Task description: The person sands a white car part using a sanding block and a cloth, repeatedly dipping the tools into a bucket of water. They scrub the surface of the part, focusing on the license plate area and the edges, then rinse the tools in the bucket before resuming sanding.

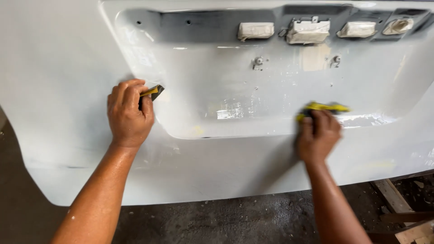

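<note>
A large white painted car body panel [63, 68] with a recessed plate area fills the view, and its surface looks wet. My left hand [129, 113] presses a small folded yellow-backed dark sanding sheet [153, 91] against the left edge of the recess. Over at the lower right of the recess, my right hand [318, 135] grips a yellow sanding pad [323, 107] against the panel. It is blurred with motion.
Several fittings wrapped in masking paper [308, 31] sit along the dark upper strip of the recess. Two small bolts [258, 61] stick out below them. Under the panel lies a dark concrete floor [217, 221], with wooden planks [398, 203] at the lower right.
</note>
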